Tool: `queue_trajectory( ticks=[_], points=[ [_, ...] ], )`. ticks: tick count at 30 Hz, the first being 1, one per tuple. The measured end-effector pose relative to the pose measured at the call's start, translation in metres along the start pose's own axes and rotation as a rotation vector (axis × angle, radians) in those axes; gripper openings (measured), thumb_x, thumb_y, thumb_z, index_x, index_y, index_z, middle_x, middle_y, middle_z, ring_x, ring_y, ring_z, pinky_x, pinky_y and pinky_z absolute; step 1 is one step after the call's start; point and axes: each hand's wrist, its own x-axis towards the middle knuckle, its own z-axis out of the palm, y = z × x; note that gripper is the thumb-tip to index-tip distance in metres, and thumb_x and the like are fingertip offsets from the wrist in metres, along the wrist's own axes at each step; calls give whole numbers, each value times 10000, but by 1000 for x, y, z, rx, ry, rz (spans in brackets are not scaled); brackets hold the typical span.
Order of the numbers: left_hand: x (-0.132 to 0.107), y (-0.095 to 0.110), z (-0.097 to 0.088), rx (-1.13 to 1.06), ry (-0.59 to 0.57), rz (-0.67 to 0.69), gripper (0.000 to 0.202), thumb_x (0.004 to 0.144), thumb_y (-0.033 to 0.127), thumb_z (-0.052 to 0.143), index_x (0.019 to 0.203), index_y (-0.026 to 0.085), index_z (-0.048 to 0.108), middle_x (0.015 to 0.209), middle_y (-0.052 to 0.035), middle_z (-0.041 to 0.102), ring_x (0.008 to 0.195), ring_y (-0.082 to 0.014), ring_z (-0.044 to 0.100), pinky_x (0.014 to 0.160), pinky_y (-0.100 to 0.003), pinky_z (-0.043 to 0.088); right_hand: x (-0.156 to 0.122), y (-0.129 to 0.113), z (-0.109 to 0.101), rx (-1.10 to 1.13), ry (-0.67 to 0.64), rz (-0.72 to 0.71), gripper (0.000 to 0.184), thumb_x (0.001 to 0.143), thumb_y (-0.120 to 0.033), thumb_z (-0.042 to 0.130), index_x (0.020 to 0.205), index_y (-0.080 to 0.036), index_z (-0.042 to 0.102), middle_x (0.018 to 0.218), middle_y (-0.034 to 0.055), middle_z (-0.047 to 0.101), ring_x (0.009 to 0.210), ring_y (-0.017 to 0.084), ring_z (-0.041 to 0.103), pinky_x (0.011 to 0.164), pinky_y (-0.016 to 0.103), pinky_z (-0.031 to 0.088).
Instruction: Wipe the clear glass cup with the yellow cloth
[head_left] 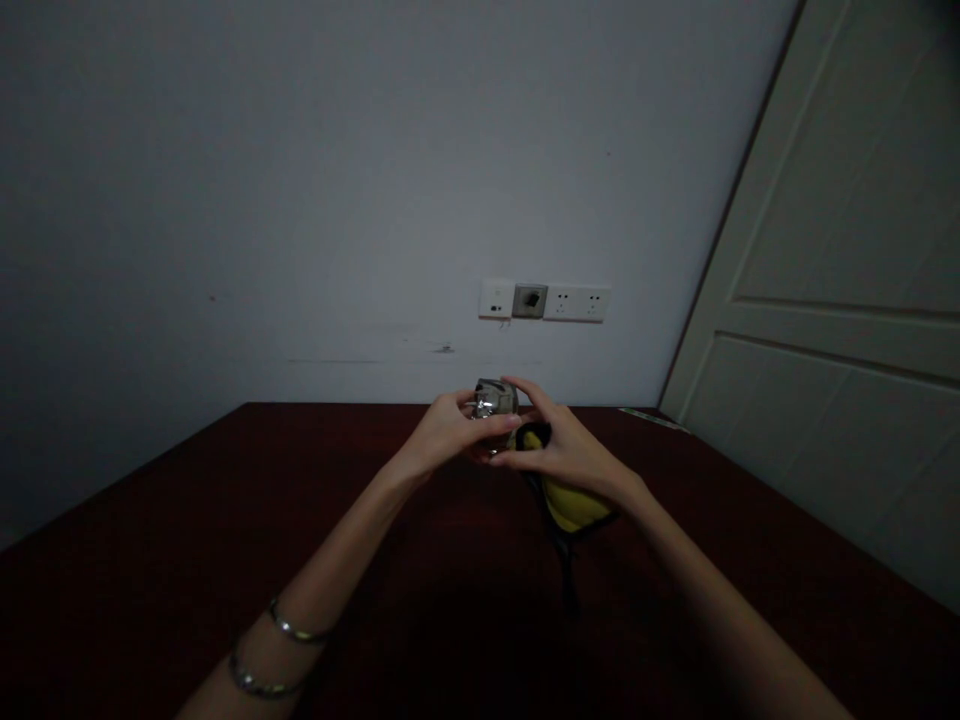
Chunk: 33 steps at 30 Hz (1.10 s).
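Note:
A small, shiny, rounded glass-like object point(495, 398) is held up between my two hands over the dark red table. My left hand point(450, 430) grips it from the left, with the thumb across its lower front. From the right, my right hand point(559, 440) curves around it, forefinger at its top edge and thumb low near its base. A yellow pouch with black edging point(574, 505) shows beneath my right hand, and a dark strap trails down from it. Whether the right fingers also hold the pouch is hidden. The room is dim, so the object's exact kind is unclear.
The dark red tabletop point(300, 500) meets a pale wall point(337, 200) at the back. Wall sockets point(574, 303) and a grey switch plate point(530, 300) sit above it. A white panelled door point(840, 300) stands at right, near a flat strip point(652, 418) on the table.

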Motion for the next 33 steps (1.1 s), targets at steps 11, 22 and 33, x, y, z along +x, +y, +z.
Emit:
queue_trajectory(
  ticks=[11, 22, 33],
  points=[
    [3, -6, -11, 62, -139, 57, 596, 631, 444, 729, 1107, 137, 541, 950, -101, 641, 727, -152, 609, 580, -236, 487, -1, -5, 1, -47, 25, 8, 736, 635, -363, 750, 1284, -228, 428, 762, 7, 687, 642, 177, 633, 664, 323, 492],
    [-1, -17, -33, 297, -147, 244, 1239, 438, 232, 862, 1444, 290, 141, 1416, -210, 332, 1034, -282, 568, 865, -458, 474, 2, -5, 3, 307, 107, 225, 652, 607, -388, 768, 1177, -189, 522, 959, 76, 704, 782, 210, 671, 689, 338, 530],
    [-3, -11, -23, 332, -173, 242, 976, 480, 320, 845, 1308, 204, 341, 1110, -93, 574, 1038, -281, 566, 878, -397, 471, 6, -15, 4, 403, -21, 257, 460, 624, -373, 760, 1017, -170, 638, 918, 53, 715, 802, 203, 671, 714, 309, 533]
  ],
)
